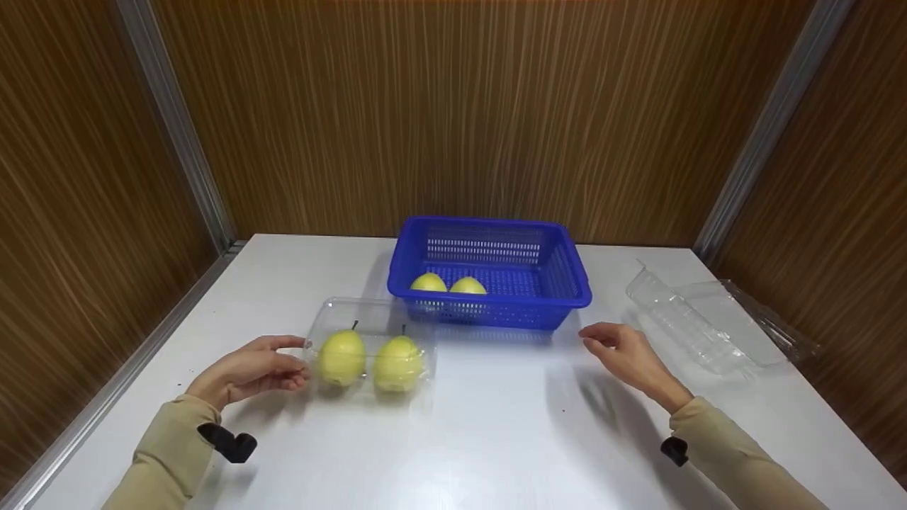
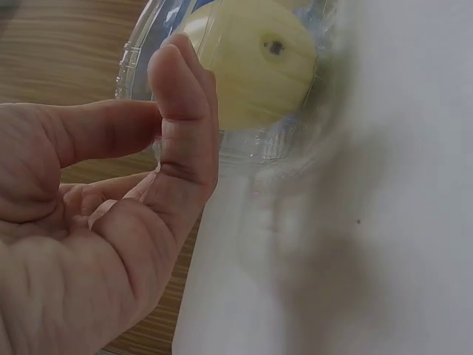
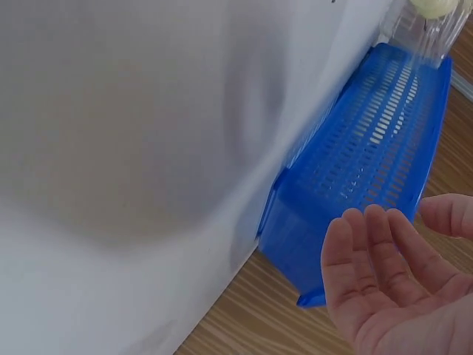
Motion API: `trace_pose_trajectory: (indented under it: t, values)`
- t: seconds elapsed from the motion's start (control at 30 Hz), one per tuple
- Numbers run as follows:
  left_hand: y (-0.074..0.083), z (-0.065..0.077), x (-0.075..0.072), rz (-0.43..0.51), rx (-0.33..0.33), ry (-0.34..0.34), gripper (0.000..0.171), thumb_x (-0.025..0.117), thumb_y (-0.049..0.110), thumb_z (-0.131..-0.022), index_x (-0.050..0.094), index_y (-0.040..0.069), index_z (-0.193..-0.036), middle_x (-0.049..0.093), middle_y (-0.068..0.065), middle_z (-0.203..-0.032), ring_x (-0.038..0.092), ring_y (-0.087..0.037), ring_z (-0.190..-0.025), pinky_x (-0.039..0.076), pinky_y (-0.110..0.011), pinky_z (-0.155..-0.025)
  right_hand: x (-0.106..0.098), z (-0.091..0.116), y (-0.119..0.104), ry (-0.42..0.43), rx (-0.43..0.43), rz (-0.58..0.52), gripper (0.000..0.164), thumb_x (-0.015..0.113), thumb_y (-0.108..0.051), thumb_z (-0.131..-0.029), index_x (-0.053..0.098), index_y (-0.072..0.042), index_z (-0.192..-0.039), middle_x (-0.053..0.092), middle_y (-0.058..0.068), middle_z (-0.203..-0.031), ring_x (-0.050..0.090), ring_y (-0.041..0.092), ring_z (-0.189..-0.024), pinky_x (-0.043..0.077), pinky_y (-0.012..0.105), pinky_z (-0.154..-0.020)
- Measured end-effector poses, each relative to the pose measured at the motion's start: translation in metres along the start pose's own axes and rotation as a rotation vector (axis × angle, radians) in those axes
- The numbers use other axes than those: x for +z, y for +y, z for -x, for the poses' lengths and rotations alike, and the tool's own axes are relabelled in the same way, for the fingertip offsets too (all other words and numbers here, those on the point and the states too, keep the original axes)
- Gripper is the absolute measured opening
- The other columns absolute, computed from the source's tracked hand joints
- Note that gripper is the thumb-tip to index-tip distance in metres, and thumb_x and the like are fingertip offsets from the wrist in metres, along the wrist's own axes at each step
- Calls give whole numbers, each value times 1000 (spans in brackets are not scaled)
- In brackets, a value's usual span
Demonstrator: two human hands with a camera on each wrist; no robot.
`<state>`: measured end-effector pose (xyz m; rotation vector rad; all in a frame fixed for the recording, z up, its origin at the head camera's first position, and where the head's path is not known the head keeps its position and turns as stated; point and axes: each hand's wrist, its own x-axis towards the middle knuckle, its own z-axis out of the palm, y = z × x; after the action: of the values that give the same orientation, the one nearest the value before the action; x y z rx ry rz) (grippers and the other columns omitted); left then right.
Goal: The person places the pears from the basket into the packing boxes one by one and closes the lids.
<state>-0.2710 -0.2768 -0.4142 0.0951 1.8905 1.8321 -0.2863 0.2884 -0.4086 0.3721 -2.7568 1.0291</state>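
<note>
In the head view my left hand (image 1: pixel 258 368) is at the left side of a clear plastic container (image 1: pixel 372 308). Its thumb and fingers pinch the container's edge, also seen close up in the left wrist view. Two yellow pears, a left pear (image 1: pixel 342 358) and a right pear (image 1: pixel 398 365), sit inside with stems up. My right hand (image 1: pixel 631 354) hovers near the front right corner of a blue plastic basket (image 1: pixel 496 312), fingers loosely bent and holding nothing. Two more yellow pears (image 1: pixel 468 285) lie at the front left inside the basket.
An opened clear plastic package (image 1: pixel 687 329) lies at the right side of the white table (image 1: pixel 468 439), beyond my right hand. Wood-patterned panels (image 1: pixel 496 113) enclose the table at the back and both sides.
</note>
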Motion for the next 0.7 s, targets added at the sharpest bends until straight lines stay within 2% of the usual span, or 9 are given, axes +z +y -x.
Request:
trace_pose_trajectory:
  t: [0.2, 0.43, 0.7]
  values:
    - [-2, 8, -16, 24, 0, 4, 73, 55, -1, -94, 7, -14, -149, 72, -9, -85, 68, -11, -73, 57, -21, -69, -13, 1, 9, 36, 42, 18, 23, 60, -13, -95, 71, -1, -111, 73, 15, -105, 67, 29, -98, 51, 34, -80]
    - [-2, 14, -31, 51, -4, 45, 72, 55, -2, -94, 9, -14, -148, 71, -8, -85, 69, -11, -74, 57, -22, -71, -32, -1, 19, 70, 95, 47, 27, 57, -15, -96, 68, 1, -115, 71, 18, -109, 66, 33, -102, 49, 34, -81]
    - [-2, 18, -45, 84, 12, 72, 73, 55, -3, -94, 7, -13, -148, 70, -9, -88, 70, -13, -77, 58, -24, -74, -53, 2, 28, 133, 119, 76, 29, 55, -16, -98, 67, 2, -118, 70, 22, -112, 63, 38, -106, 49, 38, -83]
